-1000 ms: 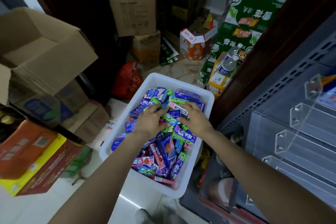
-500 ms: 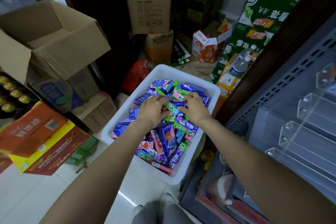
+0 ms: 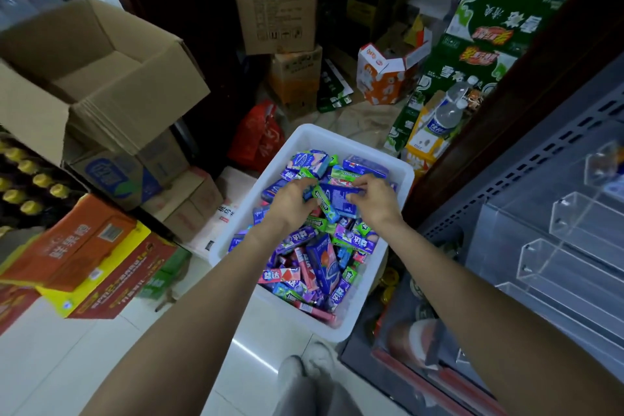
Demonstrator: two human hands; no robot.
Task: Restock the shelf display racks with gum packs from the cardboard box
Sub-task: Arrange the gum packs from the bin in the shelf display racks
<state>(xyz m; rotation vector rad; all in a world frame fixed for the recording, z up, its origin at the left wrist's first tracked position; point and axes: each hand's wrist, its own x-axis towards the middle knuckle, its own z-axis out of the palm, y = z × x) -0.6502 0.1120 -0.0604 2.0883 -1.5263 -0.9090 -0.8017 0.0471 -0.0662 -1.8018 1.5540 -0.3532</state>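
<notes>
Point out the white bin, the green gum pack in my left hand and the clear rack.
white bin [image 3: 401, 169]: head view, far right rim.
green gum pack [image 3: 323, 201]: head view, its face.
clear rack [image 3: 553, 257]: head view, a front lip.

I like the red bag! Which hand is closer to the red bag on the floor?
The left hand. The red bag lies outside the white bin, beyond its left side; the right hand is further right, over the gum packs.

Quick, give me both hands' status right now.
Left hand: closed on a green gum pack over the white bin.
Right hand: closed on a blue gum box.
</notes>
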